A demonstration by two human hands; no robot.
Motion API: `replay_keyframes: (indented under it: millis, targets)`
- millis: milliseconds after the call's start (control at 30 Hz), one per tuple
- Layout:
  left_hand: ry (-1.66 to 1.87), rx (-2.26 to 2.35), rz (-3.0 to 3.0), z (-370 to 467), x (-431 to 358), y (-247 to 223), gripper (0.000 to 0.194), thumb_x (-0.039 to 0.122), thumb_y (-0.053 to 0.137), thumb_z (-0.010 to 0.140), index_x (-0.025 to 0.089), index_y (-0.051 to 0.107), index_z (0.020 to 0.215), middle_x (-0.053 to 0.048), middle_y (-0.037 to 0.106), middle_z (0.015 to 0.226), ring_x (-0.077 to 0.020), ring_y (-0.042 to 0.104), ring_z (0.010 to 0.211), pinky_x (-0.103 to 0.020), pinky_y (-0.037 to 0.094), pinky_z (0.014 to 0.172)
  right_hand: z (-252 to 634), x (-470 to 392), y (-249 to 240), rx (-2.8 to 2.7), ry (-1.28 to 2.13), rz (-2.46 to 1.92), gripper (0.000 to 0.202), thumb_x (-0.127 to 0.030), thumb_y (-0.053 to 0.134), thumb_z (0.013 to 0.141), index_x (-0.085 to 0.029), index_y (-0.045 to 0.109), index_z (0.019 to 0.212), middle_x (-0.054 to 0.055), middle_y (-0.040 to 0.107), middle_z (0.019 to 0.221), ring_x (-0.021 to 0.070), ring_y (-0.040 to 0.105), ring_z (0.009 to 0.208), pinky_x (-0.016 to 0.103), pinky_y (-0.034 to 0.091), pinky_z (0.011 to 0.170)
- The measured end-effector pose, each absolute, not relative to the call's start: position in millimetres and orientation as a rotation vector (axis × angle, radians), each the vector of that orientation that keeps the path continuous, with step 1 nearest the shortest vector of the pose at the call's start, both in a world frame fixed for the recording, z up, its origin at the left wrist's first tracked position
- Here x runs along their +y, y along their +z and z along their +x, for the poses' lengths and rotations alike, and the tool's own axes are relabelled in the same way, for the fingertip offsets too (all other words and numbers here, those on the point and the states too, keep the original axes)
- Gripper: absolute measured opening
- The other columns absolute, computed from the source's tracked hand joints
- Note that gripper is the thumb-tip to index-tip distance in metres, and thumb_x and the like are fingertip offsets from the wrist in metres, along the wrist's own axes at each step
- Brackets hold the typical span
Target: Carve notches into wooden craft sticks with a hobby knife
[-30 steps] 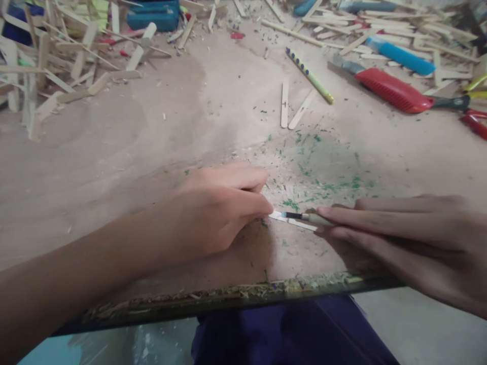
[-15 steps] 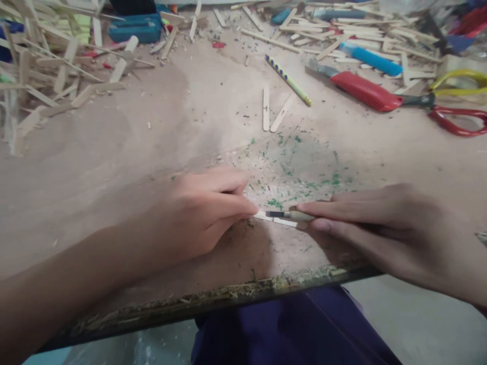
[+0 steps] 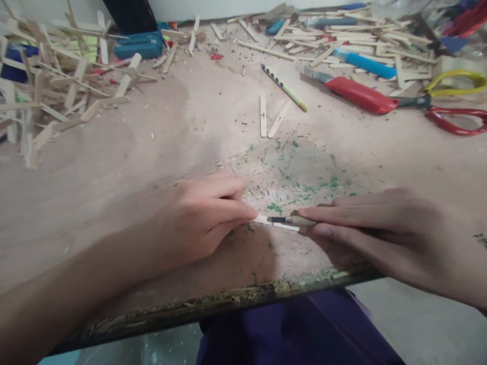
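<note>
Near the table's front edge, my left hand (image 3: 213, 215) is closed, its fingertips pinching the left end of a pale wooden craft stick (image 3: 285, 226). My right hand (image 3: 384, 233) grips the light handle of a small craft knife (image 3: 279, 219), whose dark blade points left and lies over the stick. Whether the blade cuts into the wood I cannot tell. Beyond the hands, two more craft sticks (image 3: 263, 117) lie on the table, close to a green pencil with dark dots (image 3: 283, 87).
Green shavings (image 3: 297, 182) are scattered past my hands. At the right lie a red-handled knife (image 3: 361, 95), scissors (image 3: 449, 101) and a blue pen-like tool (image 3: 367, 63), before a pile of sticks (image 3: 342, 36). A jumble of joined sticks (image 3: 49, 86) stands at the left. Scraps line the table edge (image 3: 228, 295).
The camera view has tilted slightly, so the table items sit a little differently in it. Both hands keep nearly the same hold on the stick and knife.
</note>
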State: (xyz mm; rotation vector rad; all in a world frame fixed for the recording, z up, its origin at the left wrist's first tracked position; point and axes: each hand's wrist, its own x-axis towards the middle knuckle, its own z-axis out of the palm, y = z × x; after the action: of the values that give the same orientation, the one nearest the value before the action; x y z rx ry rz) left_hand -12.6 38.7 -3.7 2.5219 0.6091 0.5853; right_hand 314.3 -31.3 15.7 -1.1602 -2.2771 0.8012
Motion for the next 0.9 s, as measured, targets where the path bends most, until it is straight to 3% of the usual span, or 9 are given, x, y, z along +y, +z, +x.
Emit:
replay_keyframes:
  millis: [67,167,300,400,533,633,733,900]
  targets:
    - [0.575,0.609,2.521,-13,39,-4,0.034,0.006,0.063,0.117,0.020,0.087,0.099,0.001,0.063,0.082,-0.0137,0.060,0.076,-0.030,0.042,0.067,314,-30,16,-2.289,0.805,-1.156,0.034,-0.032,0.062,0.125,-0.020,0.092,0.136,0.008,0.094,0.117,0.0220,0.094,0.093,0.023,0.071,0.064]
    - [0.595,0.587,2.536,-12,39,-3,0.035,0.005,0.062,0.116,0.019,0.086,0.096,0.000,0.063,0.081,-0.0136,0.060,0.075,-0.030,0.042,0.066,311,-28,17,-2.284,0.839,-1.121,0.032,-0.032,0.063,0.125,-0.020,0.093,0.128,0.006,0.094,0.107,0.0173,0.090,0.079,0.020,0.067,0.060]
    - [0.608,0.589,2.536,-12,37,-5,0.032,0.005,0.064,0.117,0.019,0.088,0.100,0.001,0.062,0.080,-0.0133,0.060,0.074,-0.029,0.042,0.065,309,-29,17,-2.265,0.842,-1.101,0.026,-0.024,0.068,0.122,-0.019,0.092,0.134,0.004,0.093,0.098,0.0134,0.087,0.074,0.018,0.065,0.065]
    - [0.698,0.616,2.504,-12,35,-13,0.032,0.005,0.063,0.118,0.022,0.088,0.107,0.002,0.063,0.083,-0.0122,0.060,0.075,-0.029,0.041,0.065,306,-28,16,-2.221,0.935,-1.076,0.026,-0.025,0.066,0.124,-0.018,0.091,0.130,-0.003,0.082,0.076,0.0070,0.075,0.059,0.015,0.057,0.059]
    - [0.760,0.602,2.478,-14,34,-21,0.025,0.012,0.067,0.120,0.024,0.088,0.112,0.002,0.067,0.087,-0.0121,0.060,0.077,-0.030,0.040,0.066,304,-26,16,-2.244,0.933,-1.033,0.030,-0.027,0.066,0.125,-0.013,0.091,0.128,-0.004,0.076,0.072,0.0050,0.070,0.055,0.015,0.051,0.054]
    - [0.686,0.641,2.478,-16,34,-19,0.027,0.013,0.068,0.120,0.027,0.089,0.111,0.002,0.067,0.088,-0.0140,0.062,0.079,-0.032,0.042,0.068,308,-29,17,-2.231,0.943,-1.083,0.032,-0.031,0.066,0.125,-0.018,0.095,0.120,-0.001,0.083,0.076,0.0094,0.076,0.058,0.017,0.056,0.055]
    - [0.598,0.678,2.486,-18,35,-15,0.030,0.013,0.067,0.119,0.030,0.090,0.110,0.001,0.067,0.088,-0.0159,0.062,0.081,-0.034,0.041,0.071,313,-32,16,-2.230,0.857,-1.147,0.029,-0.030,0.068,0.123,-0.020,0.095,0.126,0.006,0.094,0.104,0.0182,0.089,0.075,0.020,0.063,0.057]
    - [0.618,0.629,2.474,-17,36,-17,0.030,0.013,0.064,0.121,0.027,0.088,0.109,0.000,0.069,0.090,-0.0158,0.062,0.082,-0.034,0.042,0.071,312,-31,14,-2.267,0.741,-1.137,0.028,-0.026,0.069,0.121,-0.017,0.094,0.129,0.008,0.094,0.115,0.0208,0.093,0.087,0.021,0.071,0.069]
